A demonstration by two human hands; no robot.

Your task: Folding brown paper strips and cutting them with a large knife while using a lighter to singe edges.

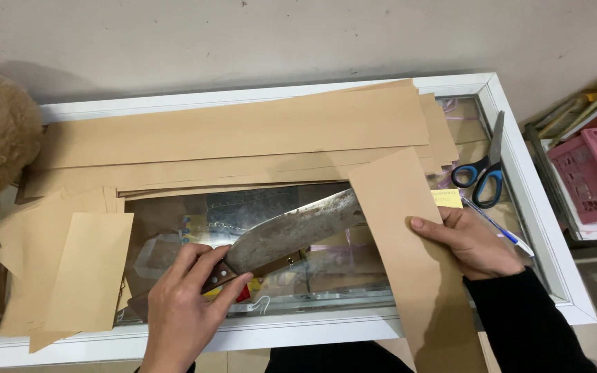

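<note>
A rusty cleaver (pixel 291 231) is gripped at its wooden handle by the left hand (pixel 184 304), blade tucked into a folded brown paper strip (pixel 409 255), which is pinned on the glass-topped bench (pixel 533 207) by the right hand (pixel 468 238). Blue-handled scissors (pixel 485 169) are seen nearby.

One head-worn view — steeply downward, close over the glass-topped counter (pixel 540 228) — facing the wall (pixel 243 41).
</note>
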